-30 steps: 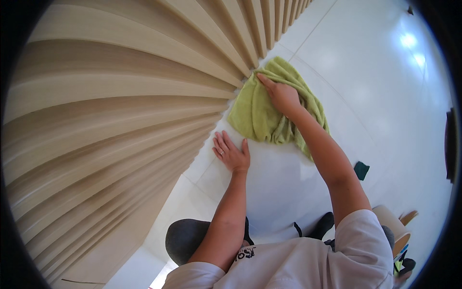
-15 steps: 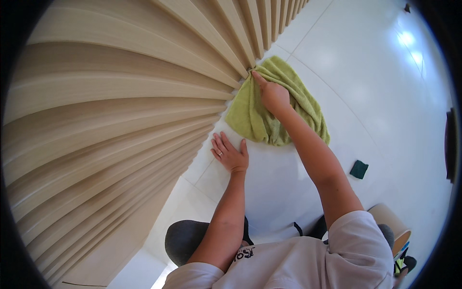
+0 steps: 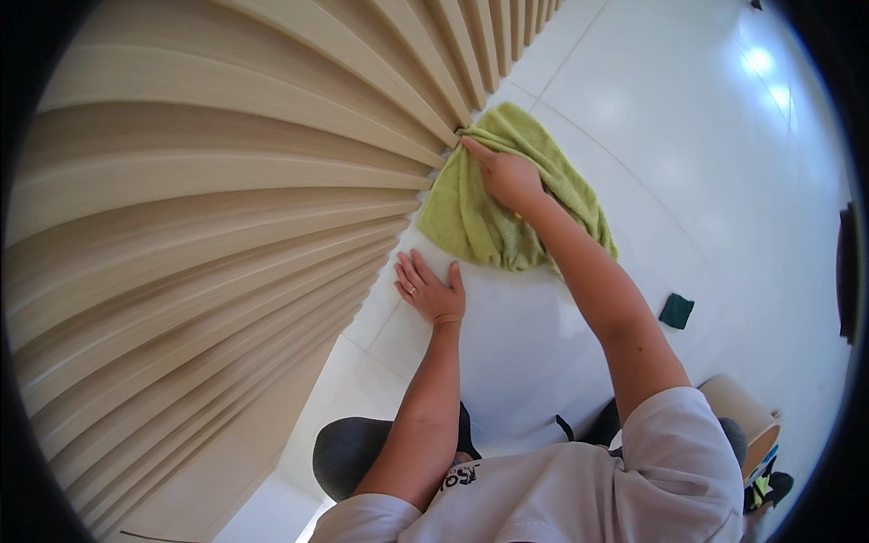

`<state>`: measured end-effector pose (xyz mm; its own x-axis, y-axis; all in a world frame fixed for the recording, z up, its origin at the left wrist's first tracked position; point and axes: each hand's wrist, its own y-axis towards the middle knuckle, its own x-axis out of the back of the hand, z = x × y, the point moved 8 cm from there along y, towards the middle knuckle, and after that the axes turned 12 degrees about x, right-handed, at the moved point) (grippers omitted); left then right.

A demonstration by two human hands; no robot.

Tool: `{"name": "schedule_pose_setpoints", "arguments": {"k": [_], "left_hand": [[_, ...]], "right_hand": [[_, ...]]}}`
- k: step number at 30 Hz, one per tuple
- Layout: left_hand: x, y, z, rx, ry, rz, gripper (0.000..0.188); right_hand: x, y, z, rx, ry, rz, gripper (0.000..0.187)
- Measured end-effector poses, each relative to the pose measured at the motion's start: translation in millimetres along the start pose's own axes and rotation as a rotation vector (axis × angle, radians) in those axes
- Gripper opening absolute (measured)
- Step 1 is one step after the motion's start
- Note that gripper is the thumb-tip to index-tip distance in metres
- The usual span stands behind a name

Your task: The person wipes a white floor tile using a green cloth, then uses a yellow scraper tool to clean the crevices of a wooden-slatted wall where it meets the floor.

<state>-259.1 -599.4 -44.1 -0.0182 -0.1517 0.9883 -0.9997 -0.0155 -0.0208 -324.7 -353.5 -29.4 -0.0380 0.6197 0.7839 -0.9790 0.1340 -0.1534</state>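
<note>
Right hand (image 3: 512, 183), green cloth (image 3: 457, 215) partly hidden beneath

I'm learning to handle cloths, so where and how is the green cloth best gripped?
Probably pinch the green cloth by the raised folds on its right side, coming from above and the right: they form loose ridges there. Its left part lies flatter beside the wooden slats, and the right hand already covers its middle.

A dark green pad (image 3: 676, 310) lies below and to the right of the right fingers (image 3: 478, 151). A beige curved object (image 3: 735, 407) is lower still, and a dark shape (image 3: 847, 273) farthest right of them.
</note>
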Motion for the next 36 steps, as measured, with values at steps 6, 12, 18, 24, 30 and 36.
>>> {"name": "schedule_pose_setpoints", "arguments": {"k": [6,12,18,24,30,36], "left_hand": [[3,1,2,-0.007,0.021,-0.020,0.078],[-1,2,0,-0.024,0.021,-0.039,0.078],[2,-2,1,-0.004,0.019,-0.014,0.078],[1,0,4,-0.001,0.026,-0.025,0.078],[2,1,6,0.006,0.034,-0.028,0.079],[-2,-1,3,0.015,0.003,-0.010,0.079]], "right_hand": [[12,-13,-20,-0.149,-0.078,-0.037,0.054],[23,11,-27,-0.065,-0.031,-0.238,0.055],[21,12,-21,-0.070,-0.065,-0.137,0.057],[21,21,-15,-0.093,-0.014,-0.063,0.056],[27,9,-29,0.106,-0.036,0.112,0.057],[25,22,-22,-0.144,-0.002,-0.040,0.058]]}}
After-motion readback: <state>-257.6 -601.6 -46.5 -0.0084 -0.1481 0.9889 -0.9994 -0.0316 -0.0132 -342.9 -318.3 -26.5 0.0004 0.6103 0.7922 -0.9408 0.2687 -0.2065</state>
